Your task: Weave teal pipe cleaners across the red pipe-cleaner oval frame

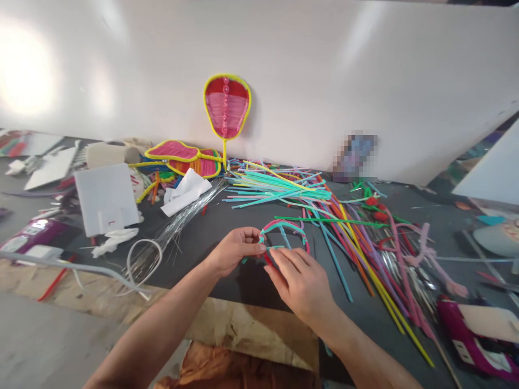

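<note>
Over the table's near edge, my left hand [237, 251] pinches the left side of a rounded frame [286, 223] bent from pink and turquoise pipe cleaners, with a turquoise strip down its middle. My right hand [302, 278] is closed at the frame's lower side, fingertips on a short turquoise pipe cleaner end [276, 247] that runs from my left thumb. My right fingers hide the frame's lower part. Just behind the frame, a green pipe cleaner [324, 220] lies across the table.
A yellow-rimmed pink and red paddle shape [227, 108] stands against the white board. Loose pipe cleaners [279, 186] fan out behind and right of my hands. Thin wires [178, 219], white paper [186, 192] and a white cable [144, 259] lie left; a purple device [478, 340] sits right.
</note>
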Available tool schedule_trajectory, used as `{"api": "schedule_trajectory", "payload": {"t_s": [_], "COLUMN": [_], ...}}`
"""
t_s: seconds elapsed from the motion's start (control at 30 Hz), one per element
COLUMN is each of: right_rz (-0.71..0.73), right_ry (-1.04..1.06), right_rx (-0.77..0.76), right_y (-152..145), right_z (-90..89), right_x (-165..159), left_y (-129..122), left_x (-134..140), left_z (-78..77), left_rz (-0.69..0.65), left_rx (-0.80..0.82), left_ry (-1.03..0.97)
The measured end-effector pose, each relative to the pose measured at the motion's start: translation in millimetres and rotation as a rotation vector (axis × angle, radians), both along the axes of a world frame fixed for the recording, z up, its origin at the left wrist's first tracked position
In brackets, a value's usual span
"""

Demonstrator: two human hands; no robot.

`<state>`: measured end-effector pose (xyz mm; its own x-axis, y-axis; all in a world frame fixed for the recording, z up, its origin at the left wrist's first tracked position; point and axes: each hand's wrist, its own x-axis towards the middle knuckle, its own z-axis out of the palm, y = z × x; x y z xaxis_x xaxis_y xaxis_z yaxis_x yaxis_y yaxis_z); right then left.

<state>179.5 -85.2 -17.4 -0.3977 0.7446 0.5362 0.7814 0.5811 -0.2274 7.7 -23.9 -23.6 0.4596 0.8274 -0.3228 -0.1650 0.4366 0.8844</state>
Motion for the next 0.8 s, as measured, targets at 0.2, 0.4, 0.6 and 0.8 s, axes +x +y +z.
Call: {"api": "schedule_trajectory", "payload": {"t_s": [0.2, 0.4, 0.6, 0.8], "right_rz": [-0.027, -0.042, -0.030, 0.039], "right_ry": [0.076, 0.234, 0.360, 0.387], "right_rx": [-0.163, -0.423, -0.588, -0.672], "right_y": [1, 1, 2, 2], "right_z": [-10.3, -12.7, -11.3, -11.6], "right_x": [-1, -4, -3, -3], "left_y": [0, 0, -1, -1], "left_x": [-1, 0, 1, 2], "left_z": [-0.6, -2.0, -3.2, -3.2], "left_rz": [-0.042, -0.053, -0.044, -0.063], "left_rx": [0.004, 0.024, 0.097, 0.095], "left_ry": [0.002, 0.006, 0.020, 0.072]}}
